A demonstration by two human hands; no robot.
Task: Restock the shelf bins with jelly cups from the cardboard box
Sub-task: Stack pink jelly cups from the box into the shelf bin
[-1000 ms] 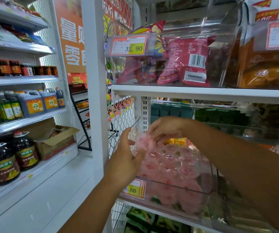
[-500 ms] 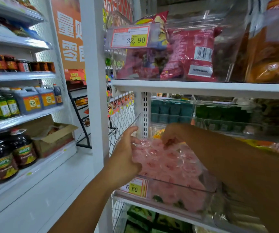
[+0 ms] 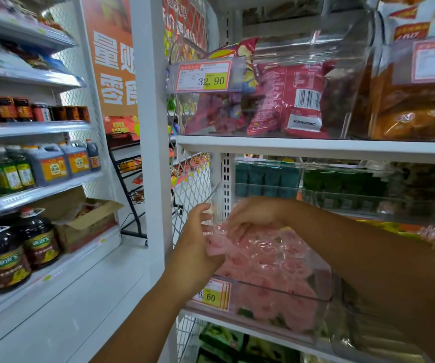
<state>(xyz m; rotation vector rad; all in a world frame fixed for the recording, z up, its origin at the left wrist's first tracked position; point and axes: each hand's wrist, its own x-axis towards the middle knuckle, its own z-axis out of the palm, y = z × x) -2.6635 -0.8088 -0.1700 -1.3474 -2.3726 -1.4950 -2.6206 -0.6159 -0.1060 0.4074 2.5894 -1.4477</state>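
A clear plastic shelf bin point(image 3: 284, 293) on the middle shelf is heaped with pink jelly cups point(image 3: 271, 258). My left hand point(image 3: 195, 247) is at the bin's left front corner, its fingers curled around pink jelly cups at the edge of the heap. My right hand point(image 3: 253, 214) reaches in from the right and lies over the top of the heap, fingers pointing down and touching the cups. A yellow price tag point(image 3: 212, 294) reading 6.60 hangs on the bin's front. No cardboard box with jelly cups is in view beside me.
A white upright post point(image 3: 151, 127) stands just left of the bin. The shelf above point(image 3: 315, 148) carries bins of red snack bags point(image 3: 289, 98). An open cardboard box point(image 3: 85, 218) and oil bottles point(image 3: 1, 255) sit on the left shelving. Green packs point(image 3: 263, 179) fill bins behind.
My right hand has moved left across the heap toward the left hand and spread its fingers down on the cups. The left hand has stayed at the bin's corner.
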